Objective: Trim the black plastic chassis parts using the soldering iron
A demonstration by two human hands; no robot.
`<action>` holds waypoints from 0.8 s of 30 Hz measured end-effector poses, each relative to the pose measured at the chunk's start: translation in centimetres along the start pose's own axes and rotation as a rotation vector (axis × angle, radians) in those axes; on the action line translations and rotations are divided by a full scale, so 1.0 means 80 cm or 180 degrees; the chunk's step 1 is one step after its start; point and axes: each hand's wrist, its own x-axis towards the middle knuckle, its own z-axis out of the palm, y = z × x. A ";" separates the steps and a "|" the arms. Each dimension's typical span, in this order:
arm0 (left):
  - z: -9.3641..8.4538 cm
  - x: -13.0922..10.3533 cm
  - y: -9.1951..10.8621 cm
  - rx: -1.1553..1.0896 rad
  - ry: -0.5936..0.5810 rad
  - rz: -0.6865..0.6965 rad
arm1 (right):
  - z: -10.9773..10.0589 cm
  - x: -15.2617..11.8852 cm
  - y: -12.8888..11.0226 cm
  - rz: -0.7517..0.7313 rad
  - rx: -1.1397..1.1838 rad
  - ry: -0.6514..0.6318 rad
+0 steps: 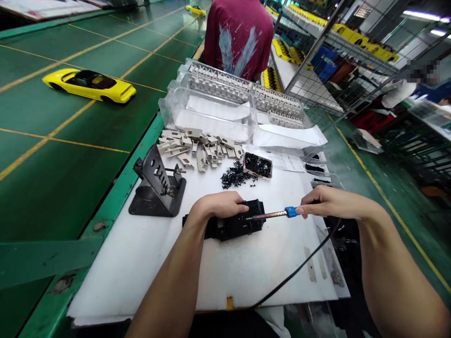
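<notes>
On the white work surface point(141, 263) lies a long black plastic part point(239, 226). My left hand point(227, 204) is closed on its upper edge, thumb on top. In my right hand point(322, 202) is a soldering iron point(278, 214), pinched by its blue collar. The iron's tip touches or hovers just over the black part; which one is unclear. A black cable runs from near my right hand to the table's front edge. Behind the black part are a heap of small black pieces point(234, 176) and a small box point(259, 165) filled with more of them.
A black metal stand point(158, 188) is at the left. Grey-white brackets point(202, 145) are piled behind, before clear plastic trays point(214, 119) with bracket rows. A yellow car body point(89, 86) lies on the green conveyor point(105, 122). A person in a maroon shirt point(239, 37) is beyond the trays.
</notes>
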 end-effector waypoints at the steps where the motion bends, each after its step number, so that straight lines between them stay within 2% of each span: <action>1: 0.000 0.000 0.000 -0.0001 0.0005 -0.0007 | -0.002 0.001 -0.001 -0.0001 -0.0043 -0.0003; 24: -0.001 0.001 -0.002 -0.0021 -0.0027 0.0037 | -0.015 0.009 -0.007 -0.0012 -0.0129 -0.0132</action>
